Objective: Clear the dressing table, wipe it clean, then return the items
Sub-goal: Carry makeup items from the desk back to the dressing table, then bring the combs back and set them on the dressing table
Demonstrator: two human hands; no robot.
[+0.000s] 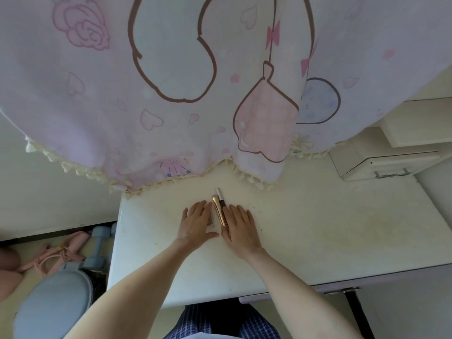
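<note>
1. Dressing table: cream top, faintly stained. Its left edge drops to the floor; the near edge runs just above the person's lap.
2. Curtain: pink printed fabric with a tasselled hem, draped over the far edge of the top and closing off the back.
3. Gold tube and dark-barrelled tube with a silver cap: lying side by side, touching, near the middle of the top between the two hands.
4. Left hand: flat, fingers straight, covering a small pale item whose kind cannot be told; fingertips close beside the gold tube.
5. Right hand: flat, fingers straight, its inner edge against the tubes; grasping nothing.
6. Open surface: a broad bare stretch to the right of the hands, a narrower strip to the left.
7. Cream box: at the far right corner.
8. Floor, left of table: blue dumbbell, pink straps, round blue stool.
</note>
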